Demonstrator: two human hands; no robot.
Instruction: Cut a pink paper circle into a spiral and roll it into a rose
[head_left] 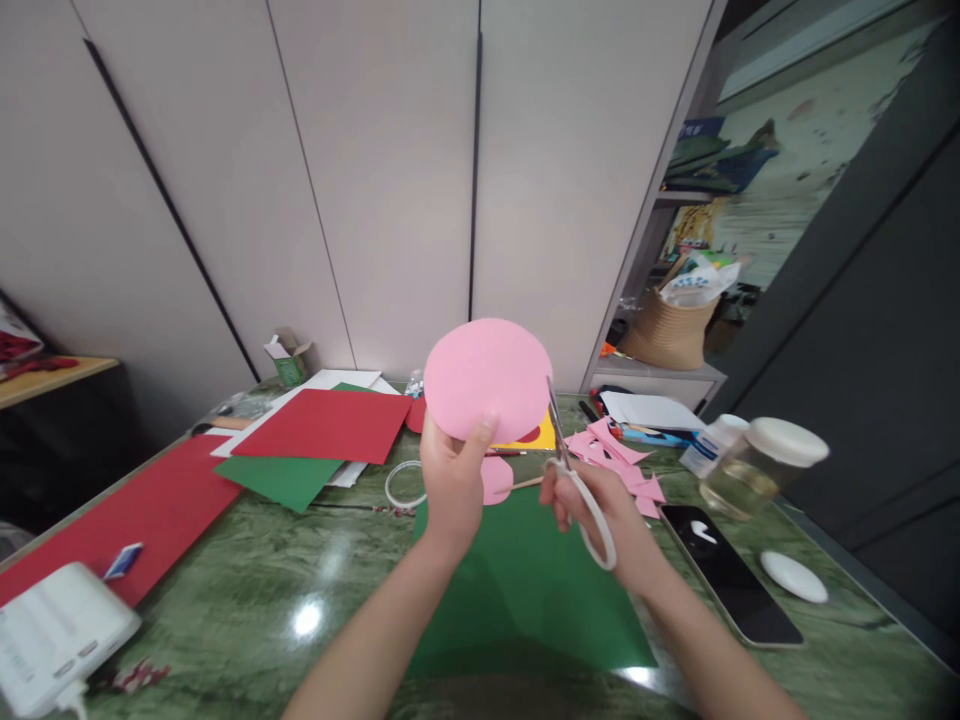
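Note:
My left hand (454, 475) pinches the lower edge of a pink paper circle (487, 375), thumb in front, and holds it up above the table. White-handled scissors (596, 520) are in my right hand (600, 510); their blades point upward and meet the circle's right edge. Below my hands a green paper sheet (532, 590) lies on the table. A smaller pink paper piece (496, 480) rests at its far edge, partly hidden behind my left hand. Pink paper scraps (619, 455) are heaped just beyond my right hand.
Red paper (322, 425), green and white sheets are stacked at the left. A roll of tape (405, 485) sits left of my hand. To the right are a phone (731, 575), a white oval object (793, 577) and a lidded jar of liquid (757, 470). A white device (64, 635) stands front left.

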